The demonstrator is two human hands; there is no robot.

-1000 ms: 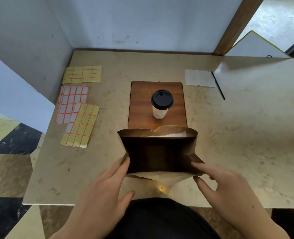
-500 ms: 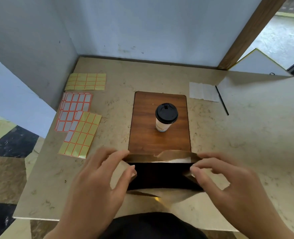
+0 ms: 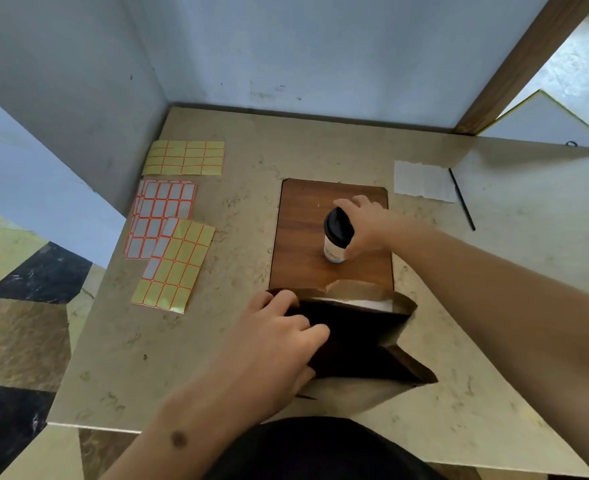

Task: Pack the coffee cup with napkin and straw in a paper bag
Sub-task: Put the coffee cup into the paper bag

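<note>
Cup-loading step: your right hand (image 3: 365, 226) apparently grips the coffee cup (image 3: 336, 237), left hand (image 3: 279, 337) pinches the paper bag (image 3: 362, 341) open; lift in upright.

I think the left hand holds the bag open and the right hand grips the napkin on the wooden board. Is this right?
Not quite. In the head view the right hand grips the coffee cup on the wooden board, not the napkin. The left hand does hold the bag open.

A beige marble table (image 3: 320, 147) carries a wooden board (image 3: 303, 237), sticker sheets (image 3: 168, 230), a napkin (image 3: 423, 181), a black straw (image 3: 462, 199) and a paper bag (image 3: 362, 341).
</note>
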